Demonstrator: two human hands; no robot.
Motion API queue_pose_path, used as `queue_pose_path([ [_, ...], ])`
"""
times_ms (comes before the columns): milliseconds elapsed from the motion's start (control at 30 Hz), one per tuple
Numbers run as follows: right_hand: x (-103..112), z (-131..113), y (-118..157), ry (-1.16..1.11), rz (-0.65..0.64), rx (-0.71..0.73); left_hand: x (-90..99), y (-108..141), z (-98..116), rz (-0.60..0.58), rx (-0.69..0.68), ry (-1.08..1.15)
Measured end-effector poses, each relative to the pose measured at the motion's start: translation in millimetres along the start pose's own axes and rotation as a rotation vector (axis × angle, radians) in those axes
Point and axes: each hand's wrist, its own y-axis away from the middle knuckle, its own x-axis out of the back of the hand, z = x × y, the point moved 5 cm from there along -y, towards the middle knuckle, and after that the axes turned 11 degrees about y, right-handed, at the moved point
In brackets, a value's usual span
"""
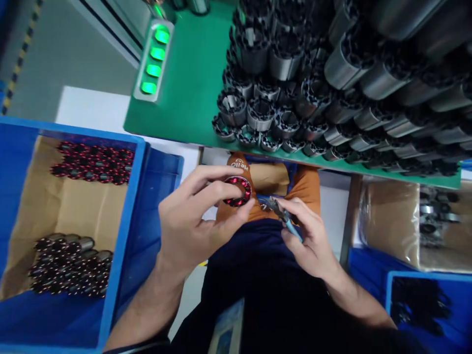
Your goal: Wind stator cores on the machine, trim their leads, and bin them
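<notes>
My left hand (197, 214) holds a round motor stator (243, 187) with red windings and a dark rim, its fingers curled round and into the ring. Just to the right, my right hand (308, 236) is closed on a pair of pliers (291, 227) with light blue handles. The jaws of the pliers point up and left toward the stator, with a small gap between them. Both hands are above my lap, in front of the green table's edge.
Rows of metal cylinders (261, 113) stand on the green table (195, 73), beside a panel with green lights (153, 69). A blue bin (123, 211) at left holds stators in two groups. More blue bins (372, 275) and a plastic-lined box (391, 221) are at right.
</notes>
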Motion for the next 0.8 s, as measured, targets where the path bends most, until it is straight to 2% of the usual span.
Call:
queue_pose_path([
  [167, 5.3, -9.9, -4.3, -0.016, -0.031, 0.019, -15.6, 3.1, 4.6, 0.029, -0.008, 0.023],
  [533, 8.1, -9.5, -1.5, 0.033, 0.016, 0.005, -21.5, 3.2, 10.2, 0.006, 0.023, 0.066],
  [800, 5.9, -6.8, 4.3, 0.083, 0.080, 0.030, -19.1, 4.9, 13.4, 0.016, 0.025, 0.072],
])
